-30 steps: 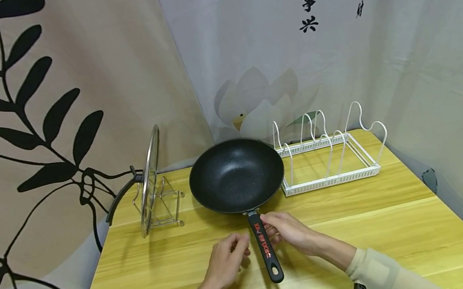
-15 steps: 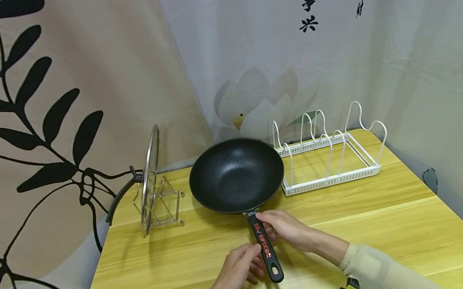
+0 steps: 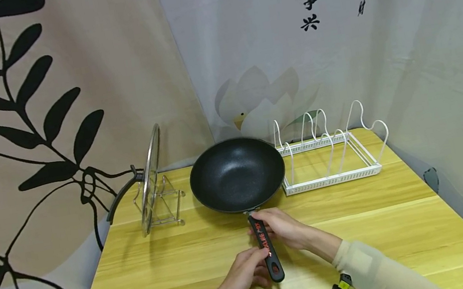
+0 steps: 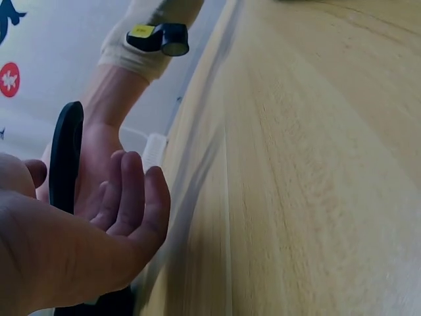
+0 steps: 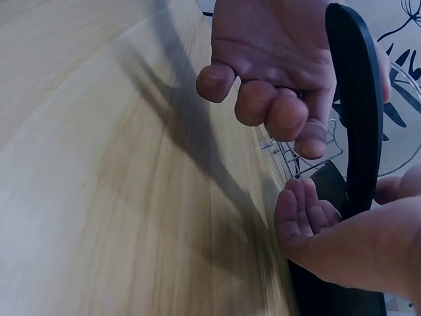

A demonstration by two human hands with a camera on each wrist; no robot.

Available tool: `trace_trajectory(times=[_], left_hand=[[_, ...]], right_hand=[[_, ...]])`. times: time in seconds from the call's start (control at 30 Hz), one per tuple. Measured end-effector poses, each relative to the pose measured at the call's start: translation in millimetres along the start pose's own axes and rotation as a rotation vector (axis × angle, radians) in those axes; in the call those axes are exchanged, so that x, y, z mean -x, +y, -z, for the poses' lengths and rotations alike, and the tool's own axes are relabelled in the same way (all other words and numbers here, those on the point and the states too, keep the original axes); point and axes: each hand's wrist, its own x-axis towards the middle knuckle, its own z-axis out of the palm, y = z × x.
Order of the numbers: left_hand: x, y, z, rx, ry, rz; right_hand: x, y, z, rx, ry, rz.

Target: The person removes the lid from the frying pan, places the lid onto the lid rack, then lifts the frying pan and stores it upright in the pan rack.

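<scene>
A black frying pan [image 3: 237, 176] stands mid-table, its handle [image 3: 274, 264] pointing toward me. My right hand [image 3: 288, 229] grips the handle close to the pan's bowl, thumb on top. Nearer the handle's end, my left hand [image 3: 245, 273] holds it with the thumb on its upper side and the index finger by its other side. The other left fingers curl loosely below, as the right wrist view shows of the left hand [image 5: 276, 79]. In the left wrist view the handle [image 4: 64, 161] rises between both hands. The pan's underside is hidden.
Left of the pan, a glass lid [image 3: 151, 180] with a black handle leans upright in a small wire rack [image 3: 168, 221]. A white wire rack [image 3: 332, 180] stands to the right, close to the pan's rim. Behind the wooden table [image 3: 392, 240] hangs a printed cloth [image 3: 120, 71].
My left hand has come rightward to the handle and put its thumb on it. The right hand has shifted slightly left, farther over the handle. The pan stays in place.
</scene>
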Motion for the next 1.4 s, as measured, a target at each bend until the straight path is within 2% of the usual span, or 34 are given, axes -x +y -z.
trace_trajectory(times=[0.27,0.47,1.0,1.13,1.4], left_hand=[[0.8,0.3,-3.9,0.064,-0.061,0.015],[1.1,1.3,-7.0,0.065,-0.082,0.016],[-0.2,1.7,-17.9,0.095,-0.082,0.027],[1.0,3.2,-21.9,0.148,-0.077,0.043],[4.1,8.3,-29.4,0.328,-0.08,0.093]], right_hand=[[-5.6,1.4,-4.5,-0.005,-0.005,-0.021],[-8.7,1.1,-5.9,-0.013,-0.014,-0.031],[-15.9,3.7,-8.6,-0.116,-0.039,-0.086],[-16.8,3.1,-9.5,-0.134,-0.059,-0.092],[-18.5,2.0,-9.3,-0.184,-0.092,-0.098]])
